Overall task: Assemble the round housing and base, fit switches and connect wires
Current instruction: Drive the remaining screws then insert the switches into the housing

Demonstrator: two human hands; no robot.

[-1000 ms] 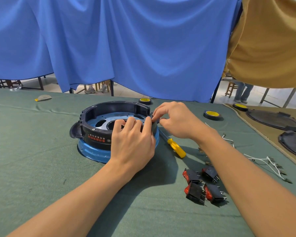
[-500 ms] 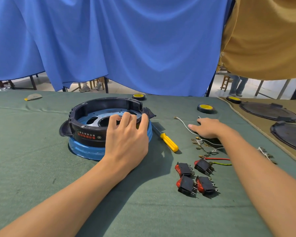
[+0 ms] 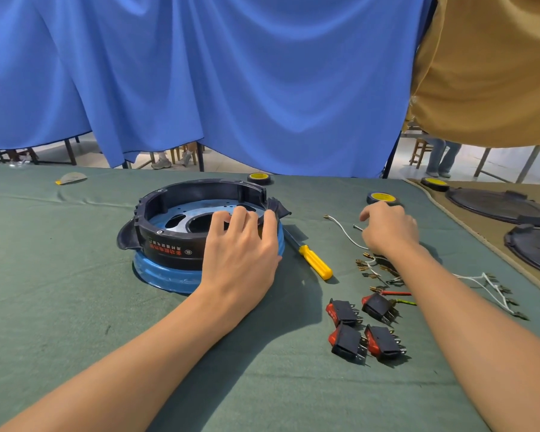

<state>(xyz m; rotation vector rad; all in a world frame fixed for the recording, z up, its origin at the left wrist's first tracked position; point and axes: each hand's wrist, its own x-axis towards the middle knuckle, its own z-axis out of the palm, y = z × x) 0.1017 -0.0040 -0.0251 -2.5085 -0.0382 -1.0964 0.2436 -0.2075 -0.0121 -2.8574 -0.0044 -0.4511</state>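
The black round housing (image 3: 169,241) sits on the blue base (image 3: 162,275) left of the table's middle. My left hand (image 3: 240,254) lies on the housing's near right rim, with its fingers hooked over the edge. My right hand (image 3: 387,229) hovers over a white wire (image 3: 340,229) and loose brass terminals (image 3: 367,269). Its fingers are curled, pinching a small screw (image 3: 357,227) that sticks out to the left. Several black rocker switches with red faces (image 3: 343,311) lie in front of my right forearm, next to a red wire (image 3: 396,293).
A yellow-handled screwdriver (image 3: 314,263) lies between housing and wires. Yellow-topped tape rolls (image 3: 381,198) stand farther back. A white wire bundle (image 3: 493,288) lies at the right, and black lids (image 3: 499,207) rest on the tan cloth beyond. Blue cloth hangs behind the table.
My right hand left the housing's rim, moved right to the wires, lay flat there, then curled and lifted slightly with the screw. My left hand stayed on the housing.
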